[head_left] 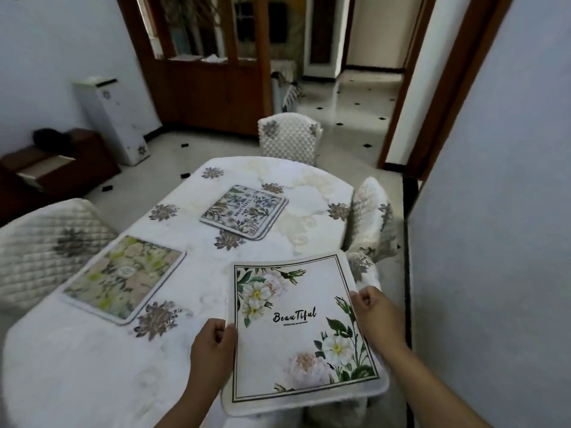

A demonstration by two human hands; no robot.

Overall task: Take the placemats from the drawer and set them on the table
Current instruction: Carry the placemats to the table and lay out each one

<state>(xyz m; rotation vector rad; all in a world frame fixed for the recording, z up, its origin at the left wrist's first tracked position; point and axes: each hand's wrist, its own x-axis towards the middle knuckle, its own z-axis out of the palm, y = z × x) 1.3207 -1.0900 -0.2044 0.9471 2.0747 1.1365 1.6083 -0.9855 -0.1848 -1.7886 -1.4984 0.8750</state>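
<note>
head view: the left hand (213,341) pinches the left edge of the white floral placemat (296,332) and the right hand (372,307) pinches its right edge; both hands are closed on the mat. the mat sits over the near right part of the table (92,375), its right and near margins overhanging the table edge. whether it rests fully on the cloth or is slightly lifted cannot be determined. a green floral placemat (123,281) lies flat at the left side. a stack of blue-green placemats (244,211) lies near the far end, well apart from the others.

handling: the mat appears light, thin and flexible, with a soft fabric face. it is likely to sag if held by one edge. grip opposite edges at mid-length, as shown, to keep it flat. not fragile.
</note>
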